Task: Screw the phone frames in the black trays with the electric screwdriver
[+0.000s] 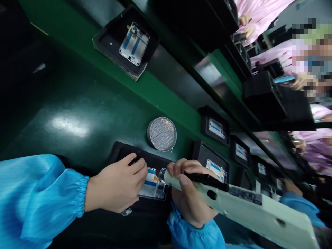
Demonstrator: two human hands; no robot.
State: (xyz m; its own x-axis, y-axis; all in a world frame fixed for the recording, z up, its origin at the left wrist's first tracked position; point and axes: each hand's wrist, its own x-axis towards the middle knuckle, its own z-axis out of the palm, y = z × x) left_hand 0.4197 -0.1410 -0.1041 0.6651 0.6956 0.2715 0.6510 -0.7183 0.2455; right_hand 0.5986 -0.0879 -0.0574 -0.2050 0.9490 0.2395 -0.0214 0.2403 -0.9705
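My right hand [190, 193] is wrapped round a pale green electric screwdriver [241, 207], with a thumb along its body. The driver's tip end meets the right part of a phone frame [151, 188], where it hides the contact point. That frame, silvery with blue strips, lies in a black tray [153, 157]. My left hand [118, 185] grips the frame's left end, fingers curled over it and the thumb at the lower edge. Just beyond the tray stands a round perforated dish [162, 135] with small shiny screws at its far side.
Another phone frame [135, 44] lies in a black tray [103, 39] at the upper left. More trays with frames [217, 128] line the green bench [103, 100] to the right. Across it, people in pink sleeves [261, 14] work. A co-worker's blue sleeve [299, 205] is at right.
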